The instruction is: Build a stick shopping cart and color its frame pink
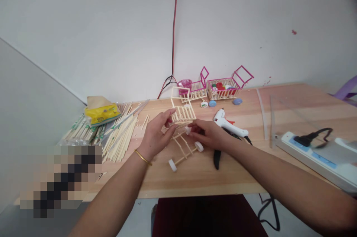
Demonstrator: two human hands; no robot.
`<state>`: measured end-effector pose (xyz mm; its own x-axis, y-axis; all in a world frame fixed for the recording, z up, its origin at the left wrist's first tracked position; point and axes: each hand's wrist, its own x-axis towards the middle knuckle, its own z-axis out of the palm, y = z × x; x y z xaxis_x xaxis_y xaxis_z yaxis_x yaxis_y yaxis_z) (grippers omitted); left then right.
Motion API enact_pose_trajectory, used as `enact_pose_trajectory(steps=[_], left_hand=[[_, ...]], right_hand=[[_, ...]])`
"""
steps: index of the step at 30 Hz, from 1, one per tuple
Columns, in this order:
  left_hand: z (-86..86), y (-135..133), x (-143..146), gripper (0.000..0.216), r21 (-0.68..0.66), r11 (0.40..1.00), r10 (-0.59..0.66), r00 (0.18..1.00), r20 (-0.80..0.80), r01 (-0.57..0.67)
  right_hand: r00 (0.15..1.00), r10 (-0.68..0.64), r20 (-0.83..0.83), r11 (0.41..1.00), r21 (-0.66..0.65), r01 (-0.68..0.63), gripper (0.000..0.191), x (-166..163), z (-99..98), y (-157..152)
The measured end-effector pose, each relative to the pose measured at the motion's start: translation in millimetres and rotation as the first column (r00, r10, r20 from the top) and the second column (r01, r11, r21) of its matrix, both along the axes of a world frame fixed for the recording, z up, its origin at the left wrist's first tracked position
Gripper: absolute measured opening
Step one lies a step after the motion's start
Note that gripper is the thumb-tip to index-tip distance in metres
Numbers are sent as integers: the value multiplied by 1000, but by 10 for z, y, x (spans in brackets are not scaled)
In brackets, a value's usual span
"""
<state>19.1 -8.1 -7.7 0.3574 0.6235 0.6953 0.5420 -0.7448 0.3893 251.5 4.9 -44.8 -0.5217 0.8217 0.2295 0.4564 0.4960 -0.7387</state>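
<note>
A small cart basket (182, 115) made of bare wooden sticks, with a raised handle frame at its back, is held over the table. My left hand (157, 133) grips its left side between thumb and fingers. At its lower right corner, the curled fingers of my right hand (208, 133) close on the basket's edge; their exact contact is partly hidden. Beneath the basket lies a stick wheel frame (182, 146). White wheels show on it, a front left wheel (172, 165) and a front right wheel (199, 146), with another partly behind my right fingers.
A white glue gun (230, 125) lies right of my hands, near black pliers-like handles (216, 159). Behind stand pink-trimmed stick carts (223, 90) and a pink cup (184, 85). Loose sticks (119, 140) and a yellow packet (102, 113) are left; a power strip (312, 155) is right.
</note>
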Motion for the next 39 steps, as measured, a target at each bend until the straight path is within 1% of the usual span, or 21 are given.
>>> enact_pose_trajectory(steps=[4,8,16,24,39], left_hand=[[0,-5,-4,44,-1,1000,5,1000,-13,-5],[1,-3,-8,42,5,1000,7,1000,-27,-7],[-1,11,-12,39,27,1000,11,999,-41,-10],[-14,16,-17,39,17,1000,14,999,-42,-13],[24,-1,-17,38,-13,1000,-8,998,-58,7]], right_hand=[[1000,-9,-12,1000,-20,9,22,-7,-1,5],[1000,-20,4,1000,-4,20,21,-11,12,11],[1000,-22,1,1000,-12,22,25,-7,6,3],[1000,-13,-3,1000,-11,13,24,-10,-9,7],[999,-28,39,1000,8,28,22,-5,18,3]])
